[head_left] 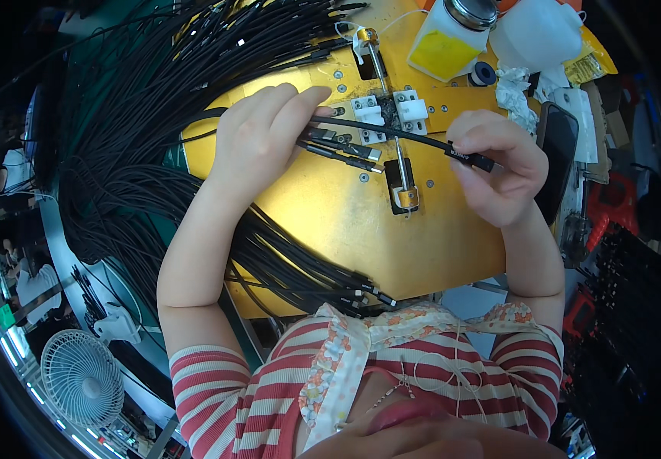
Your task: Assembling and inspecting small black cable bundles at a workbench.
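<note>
My left hand (pixel 258 141) is closed around several black cables, whose plug ends (pixel 342 150) stick out to the right below the fingers. One black cable (pixel 392 131) runs from this hand across to my right hand (pixel 505 168). Thumb and fingers of the right hand pinch that cable's black connector (pixel 470 157), which has pale print on it. Beneath the stretched cable lies a gold metal plate (pixel 330 229) with white clamp blocks (pixel 369 115) and a thin metal rod (pixel 402 164). The left palm and its grip are hidden.
Large bundles of black cables (pixel 116 203) lie to the left, with more plug ends (pixel 346 287) near my body. At the far right stand a white jar with a yellow label (pixel 445 50) and a white bottle (pixel 537 34). A dark phone (pixel 556 145) and a fan (pixel 83 379) flank the bench.
</note>
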### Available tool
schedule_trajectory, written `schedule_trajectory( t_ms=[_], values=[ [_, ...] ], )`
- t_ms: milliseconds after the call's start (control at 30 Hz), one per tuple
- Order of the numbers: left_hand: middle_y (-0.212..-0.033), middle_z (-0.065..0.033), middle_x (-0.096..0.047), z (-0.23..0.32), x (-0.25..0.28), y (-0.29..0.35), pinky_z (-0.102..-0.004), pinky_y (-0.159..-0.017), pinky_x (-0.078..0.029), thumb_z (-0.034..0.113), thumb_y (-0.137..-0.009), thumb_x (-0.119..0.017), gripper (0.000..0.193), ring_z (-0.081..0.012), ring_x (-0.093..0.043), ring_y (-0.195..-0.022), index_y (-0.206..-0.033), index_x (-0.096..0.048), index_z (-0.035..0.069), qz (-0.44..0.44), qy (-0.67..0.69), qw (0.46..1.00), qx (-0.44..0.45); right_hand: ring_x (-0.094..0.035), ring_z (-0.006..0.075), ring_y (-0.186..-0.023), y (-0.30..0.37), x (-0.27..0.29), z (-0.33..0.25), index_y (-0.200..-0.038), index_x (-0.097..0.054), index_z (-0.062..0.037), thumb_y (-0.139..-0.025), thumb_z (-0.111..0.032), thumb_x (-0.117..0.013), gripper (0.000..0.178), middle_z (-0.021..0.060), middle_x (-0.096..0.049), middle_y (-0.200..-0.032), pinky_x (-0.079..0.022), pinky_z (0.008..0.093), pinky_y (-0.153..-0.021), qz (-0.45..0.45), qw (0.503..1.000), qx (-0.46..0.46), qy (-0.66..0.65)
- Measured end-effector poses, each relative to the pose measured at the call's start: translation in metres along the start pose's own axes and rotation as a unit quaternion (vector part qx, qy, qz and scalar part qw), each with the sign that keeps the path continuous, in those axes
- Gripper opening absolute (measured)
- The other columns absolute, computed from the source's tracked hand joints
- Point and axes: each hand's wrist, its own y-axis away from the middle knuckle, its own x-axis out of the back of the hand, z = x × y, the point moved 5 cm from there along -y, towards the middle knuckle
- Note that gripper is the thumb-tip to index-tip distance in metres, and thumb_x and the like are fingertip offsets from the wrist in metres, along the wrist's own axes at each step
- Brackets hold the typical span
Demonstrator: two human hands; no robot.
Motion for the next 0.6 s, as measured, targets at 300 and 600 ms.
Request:
schedule_trajectory(
  t_ms=[300, 600],
  values=[
    [-0.076, -0.0056, -0.059, 0.030, -0.014, 0.005, -0.0299, -0.055, -0.048, 0.006, -0.074, -0.074, 0.037, -0.0193, -0.060, -0.066, -0.110, -0.066, 0.003, -0.038, 0.140, 0.989, -0.017, -0.064, 0.0219, -0.075, -0.008, -0.029, 0.016, -0.100, -0.069, -0.0007, -0.076, 0.007, -0.068, 0.025, 0.0107, -0.065, -0.085, -0.051, 0.0281, -0.066, -0.077, 0.981, -0.034, 0.175],
    [-0.080, -0.0024, -0.054, 0.025, -0.023, 0.013, -0.0265, -0.053, -0.047, 0.009, -0.075, -0.063, 0.042, -0.0146, -0.058, -0.066, -0.117, -0.063, 0.008, -0.058, 0.026, 0.998, -0.022, -0.061, 0.0174, -0.072, -0.007, -0.012, 0.038, -0.091, -0.067, 0.0010, -0.079, 0.003, -0.069, 0.013, 0.0088, -0.063, -0.084, -0.048, 0.0263, -0.063, -0.004, 0.971, -0.134, 0.200]
  ],
)
